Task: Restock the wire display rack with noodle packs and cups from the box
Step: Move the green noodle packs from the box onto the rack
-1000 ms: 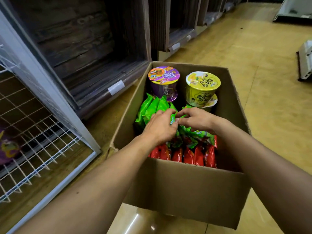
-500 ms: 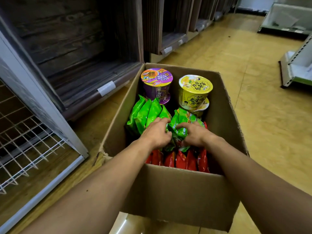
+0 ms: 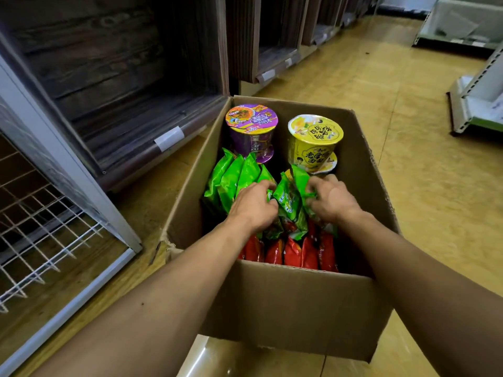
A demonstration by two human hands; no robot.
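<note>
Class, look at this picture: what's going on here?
A person reaches into an open cardboard box on the floor. The left hand and right hand both grip a bunch of green noodle packs in its middle. A row of red packs stands along the near side; a purple cup and a yellow cup stand at the far end. The wire rack is at the left, and the gripped packs have not left the box.

The left hand (image 3: pixel 254 205) and right hand (image 3: pixel 333 202) have drawn apart (each clutching green packs (image 3: pixel 288 206)).
</note>
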